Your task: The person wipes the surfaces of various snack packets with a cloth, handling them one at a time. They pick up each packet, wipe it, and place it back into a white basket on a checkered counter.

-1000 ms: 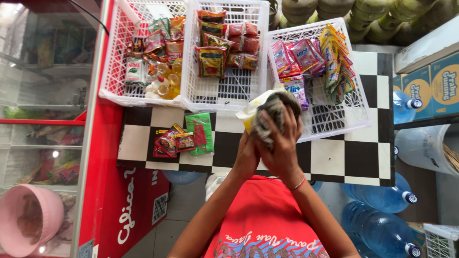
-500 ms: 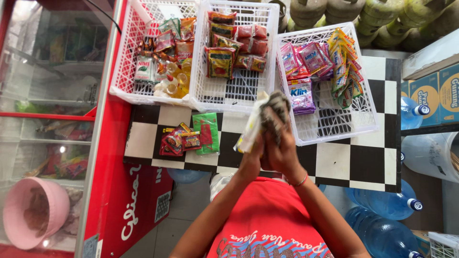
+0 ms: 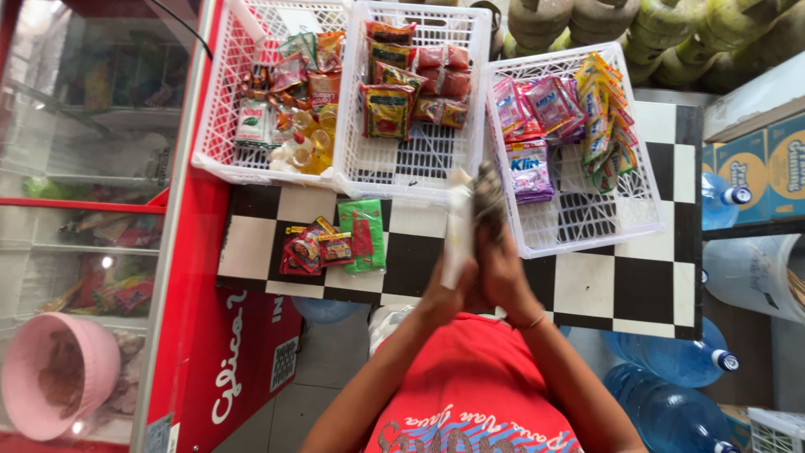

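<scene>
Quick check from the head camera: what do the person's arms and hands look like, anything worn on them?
Both arms are bare, no sleeves reaching the forearms and no gloves. The left hand wears nothing visible. The right hand has a thin bracelet at the wrist. A red shirt with printed lettering covers the torso.

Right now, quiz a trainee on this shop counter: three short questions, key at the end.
1. True or false: both hands hold the pale and dark bundle between them.
2. How many white baskets sit on the checkered counter?
3. The green packet lies: A) inside a basket, B) on the counter in front of the middle basket, C) in the pink tub.

Key: 1 true, the left hand and right hand press together around it; 2 three; 3 B.
</scene>
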